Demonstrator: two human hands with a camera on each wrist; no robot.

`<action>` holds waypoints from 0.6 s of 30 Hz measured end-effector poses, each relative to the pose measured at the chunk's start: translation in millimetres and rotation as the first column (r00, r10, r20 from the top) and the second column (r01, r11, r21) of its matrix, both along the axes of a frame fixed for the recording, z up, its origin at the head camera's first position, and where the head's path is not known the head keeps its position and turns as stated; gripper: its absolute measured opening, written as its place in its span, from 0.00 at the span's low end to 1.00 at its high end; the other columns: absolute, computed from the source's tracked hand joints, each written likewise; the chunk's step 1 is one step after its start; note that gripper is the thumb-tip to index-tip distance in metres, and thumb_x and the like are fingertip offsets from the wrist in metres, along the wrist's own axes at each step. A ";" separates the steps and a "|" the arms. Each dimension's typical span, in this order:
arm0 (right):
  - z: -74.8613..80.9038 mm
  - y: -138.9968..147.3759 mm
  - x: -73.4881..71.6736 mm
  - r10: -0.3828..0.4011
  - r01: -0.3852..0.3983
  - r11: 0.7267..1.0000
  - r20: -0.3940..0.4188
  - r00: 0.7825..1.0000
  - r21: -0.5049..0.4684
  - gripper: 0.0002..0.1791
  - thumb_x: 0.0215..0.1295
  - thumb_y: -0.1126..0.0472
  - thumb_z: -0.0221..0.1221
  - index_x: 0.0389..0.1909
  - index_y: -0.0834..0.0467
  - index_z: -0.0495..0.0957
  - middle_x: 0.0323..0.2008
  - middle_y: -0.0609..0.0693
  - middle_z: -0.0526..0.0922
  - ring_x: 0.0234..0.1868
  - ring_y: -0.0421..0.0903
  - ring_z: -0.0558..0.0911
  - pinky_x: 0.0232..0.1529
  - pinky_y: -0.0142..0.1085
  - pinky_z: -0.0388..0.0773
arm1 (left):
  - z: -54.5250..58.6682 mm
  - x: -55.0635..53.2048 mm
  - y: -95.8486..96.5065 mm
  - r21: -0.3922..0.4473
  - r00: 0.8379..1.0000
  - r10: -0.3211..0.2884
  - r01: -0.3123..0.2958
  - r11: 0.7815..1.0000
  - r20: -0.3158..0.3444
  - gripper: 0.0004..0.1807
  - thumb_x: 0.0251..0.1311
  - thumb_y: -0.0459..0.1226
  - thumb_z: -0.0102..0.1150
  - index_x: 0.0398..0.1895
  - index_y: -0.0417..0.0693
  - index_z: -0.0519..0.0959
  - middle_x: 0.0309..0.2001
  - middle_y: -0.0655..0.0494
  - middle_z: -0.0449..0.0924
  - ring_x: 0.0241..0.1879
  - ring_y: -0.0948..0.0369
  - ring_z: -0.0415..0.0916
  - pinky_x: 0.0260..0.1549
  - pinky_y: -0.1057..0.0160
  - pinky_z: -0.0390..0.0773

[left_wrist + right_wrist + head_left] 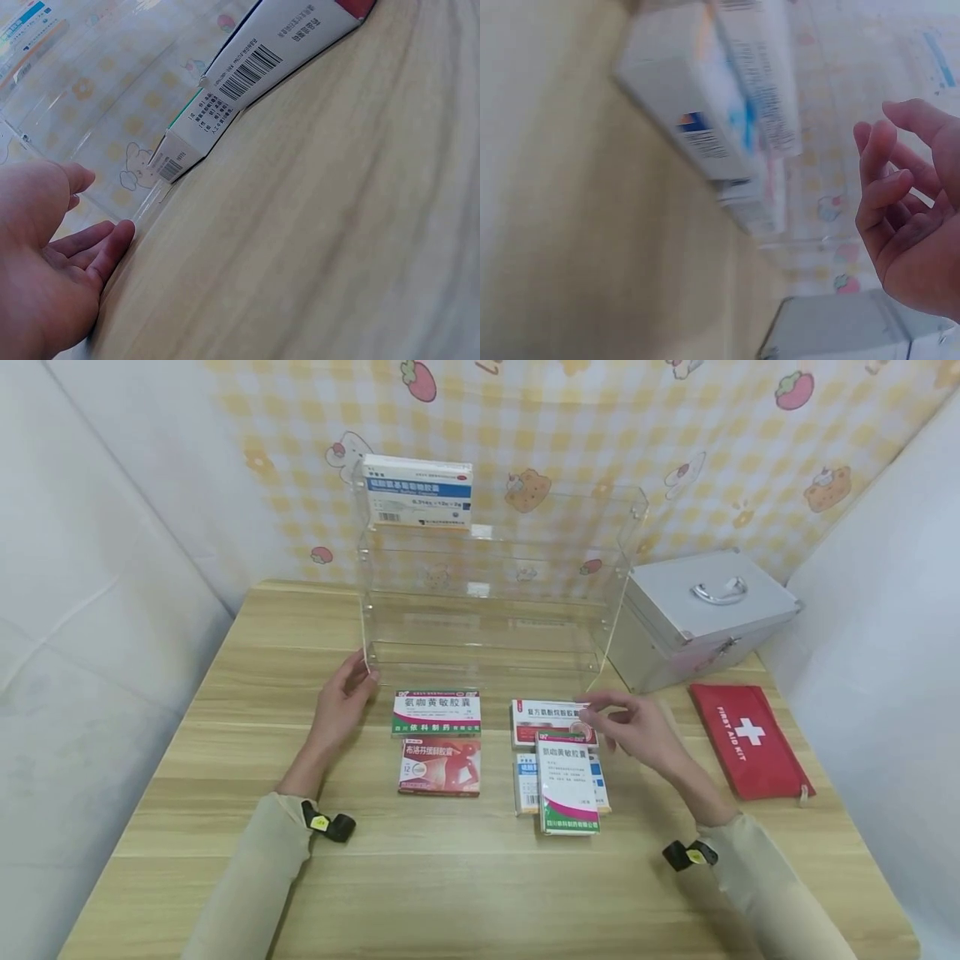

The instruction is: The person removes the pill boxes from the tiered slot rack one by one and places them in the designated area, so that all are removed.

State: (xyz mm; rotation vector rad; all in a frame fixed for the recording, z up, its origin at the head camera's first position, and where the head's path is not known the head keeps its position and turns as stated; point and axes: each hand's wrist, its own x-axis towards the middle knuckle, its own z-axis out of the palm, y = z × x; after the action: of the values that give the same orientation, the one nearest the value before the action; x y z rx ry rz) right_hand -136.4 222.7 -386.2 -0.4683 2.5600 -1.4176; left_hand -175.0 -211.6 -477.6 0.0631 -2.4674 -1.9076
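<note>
A clear tiered display rack (480,653) stands at the back of the table. My left hand (345,691) is at its lower left corner, with fingertips by the rack's edge and the thumb spread apart in the left wrist view. My right hand (633,731) hovers by a white-and-red medicine box (536,713), fingers loosely bent and holding nothing in the right wrist view. In front of that box, a white, pink and green medicine box (567,789) lies across a blue-and-white medicine box (527,785). A similar green-striped box (437,714) lies just behind a red medicine box (439,768).
A blue-and-white box (418,497) stands on the rack's top tier at the left. A silver metal case (675,602) with a handle is right of the rack. Nearer the table's right edge lies a red first aid pouch (750,743).
</note>
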 end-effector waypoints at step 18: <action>92.7 -64.6 -74.2 0.135 -0.150 0.985 -0.157 0.978 -0.086 0.15 0.69 0.64 0.60 0.55 0.62 0.79 0.44 0.64 0.83 0.14 0.47 0.75 0.07 0.30 0.61 | -12.8 -2.1 -2.4 0.032 1.000 0.000 0.001 0.999 -0.025 0.28 0.72 0.45 0.52 0.73 0.67 0.61 0.68 0.52 0.67 0.62 0.52 0.69 0.54 0.55 0.78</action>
State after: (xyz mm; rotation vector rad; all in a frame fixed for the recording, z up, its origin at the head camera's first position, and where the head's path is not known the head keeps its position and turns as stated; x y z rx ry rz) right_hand -210.6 158.1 -293.4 -0.7868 2.5177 -1.5140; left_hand -177.1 -214.1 -490.3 0.0387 -2.4212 -1.9362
